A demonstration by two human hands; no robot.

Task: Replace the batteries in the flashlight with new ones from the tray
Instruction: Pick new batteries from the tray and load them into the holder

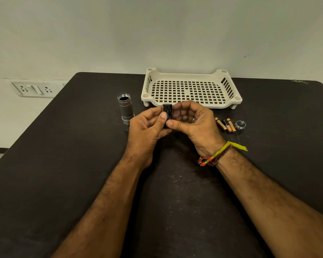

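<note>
Both hands meet above the middle of the counter [63,183], pinching a small black battery holder [167,116] between them. Left hand [147,127] presses its thumb on the holder's near side, fingers curled behind; right hand [190,121] clamps the lower end with thumb and cups the far side. At least one cell seems already seated, an orange band showing at the upper left edge, though how many slots are filled cannot be told.

Flashlight body [126,108] stands just left of the hands, its threaded open end up, ready to receive the holder. Tray [191,90] sits just beyond the hands, apparently empty. Three loose batteries [226,124] lie to the right, with the spring-fitted tail cap [240,125] beside them; probably the spent cells, so best left alone.

To finish this step well: press each cell fully home against its spring, check polarity marks slot by slot, keep the thumbs over the cells so none pops out. Then turn the holder the correct way round before lowering it straight into the upright body.
</note>
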